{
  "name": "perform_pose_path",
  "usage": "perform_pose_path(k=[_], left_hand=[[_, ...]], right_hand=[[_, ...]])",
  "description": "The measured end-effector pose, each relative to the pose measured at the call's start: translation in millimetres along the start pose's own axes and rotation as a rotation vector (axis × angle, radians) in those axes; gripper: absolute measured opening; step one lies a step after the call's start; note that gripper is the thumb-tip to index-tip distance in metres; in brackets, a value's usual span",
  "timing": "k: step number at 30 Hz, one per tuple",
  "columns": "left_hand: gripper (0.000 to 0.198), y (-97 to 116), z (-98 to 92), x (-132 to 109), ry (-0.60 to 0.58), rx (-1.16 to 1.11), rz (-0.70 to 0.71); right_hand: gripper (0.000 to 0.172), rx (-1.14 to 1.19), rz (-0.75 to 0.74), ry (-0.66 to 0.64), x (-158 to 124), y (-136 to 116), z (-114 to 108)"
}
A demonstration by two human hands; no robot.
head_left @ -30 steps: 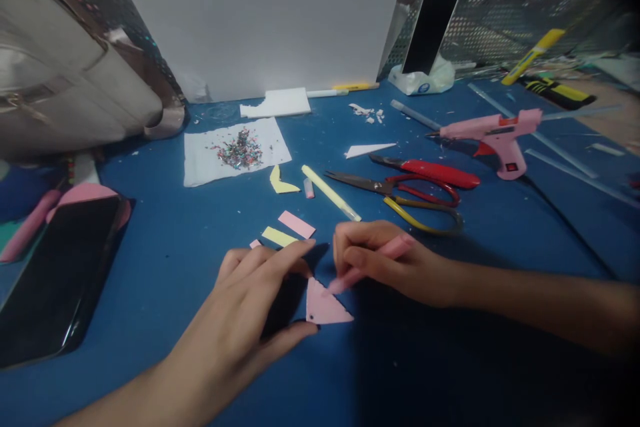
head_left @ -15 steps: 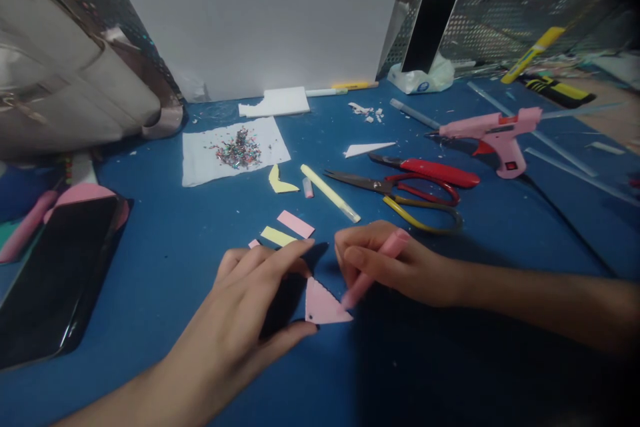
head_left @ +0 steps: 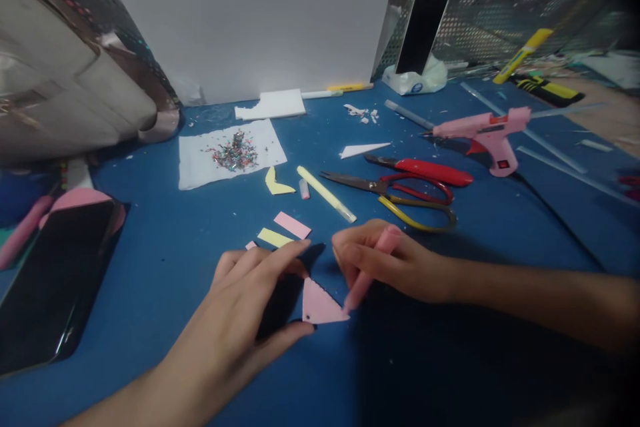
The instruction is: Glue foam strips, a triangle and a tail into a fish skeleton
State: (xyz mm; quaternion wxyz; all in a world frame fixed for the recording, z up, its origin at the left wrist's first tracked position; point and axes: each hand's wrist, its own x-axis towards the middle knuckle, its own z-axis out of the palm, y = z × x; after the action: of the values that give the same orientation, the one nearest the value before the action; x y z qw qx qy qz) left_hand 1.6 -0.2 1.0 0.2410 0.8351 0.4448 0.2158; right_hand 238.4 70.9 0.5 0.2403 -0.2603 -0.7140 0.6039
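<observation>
A small pink triangular piece [head_left: 323, 303] with a dark dot near one corner lies between the thumb and fingers of my left hand [head_left: 240, 300], which grips it by its edges. In my right hand [head_left: 395, 263] is a pink marker [head_left: 373, 267], slanted down so that its tip meets the right corner of the triangle. Beyond my left fingertips lie a pink strip [head_left: 293, 225] and a yellow strip [head_left: 274, 237]. A yellow marker [head_left: 325, 193] and a small marker cap [head_left: 305, 189] rest farther back.
Scissors [head_left: 400, 197] and red-handled pliers [head_left: 435, 171] lie beyond my right hand. A pink glue gun [head_left: 490, 130] with a trailing cord is at right. Glitter covers a white paper [head_left: 193, 163]. A black phone [head_left: 60, 280] lies at left; another phone [head_left: 423, 33] stands behind.
The whole view has shifted slightly, so things appear a little farther left. The pink marker's tip stays at the triangle's right corner, and both hands keep their grips.
</observation>
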Motion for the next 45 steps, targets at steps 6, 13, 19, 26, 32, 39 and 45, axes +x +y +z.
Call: perform_pose_path(k=[6, 13, 19, 26, 32, 39, 45], left_hand=[[0.07, -0.3, 0.5, -0.5, -0.008, 0.028, -0.028], [0.069, -1.0, 0.2, -0.9, -0.006, 0.027, -0.035], [0.067, -0.2, 0.0, -0.3, 0.005, 0.045, -0.038], [0.07, -0.3, 1.0, 0.5, -0.009, 0.035, -0.04], [0.069, 1.2, 0.7, -0.2, 0.0, 0.036, -0.047], [0.066, 1.2, -0.1, -0.3, -0.005, 0.039, -0.042], [0.067, 1.9, -2.4, 1.8, -0.025, 0.086, -0.012]], right_hand=[[0.045, -0.005, -0.021, 0.04, 0.0, 1.4, 0.9], [0.047, 0.011, -0.023, 0.044, 0.1, 1.3, 1.0], [0.047, 0.011, -0.023, 0.066, 0.1, 1.8, 0.9], [0.049, -0.014, -0.03, 0.074, -0.8, 1.2, 0.6], [0.053, -0.039, -0.07, 0.073, -1.9, 1.1, -0.4], [0.056, -0.07, -0.096, 0.062, -0.8, 0.8, -0.1], [0.061, -0.105, -0.107, 0.088, 1.5, -1.4, 1.3]])
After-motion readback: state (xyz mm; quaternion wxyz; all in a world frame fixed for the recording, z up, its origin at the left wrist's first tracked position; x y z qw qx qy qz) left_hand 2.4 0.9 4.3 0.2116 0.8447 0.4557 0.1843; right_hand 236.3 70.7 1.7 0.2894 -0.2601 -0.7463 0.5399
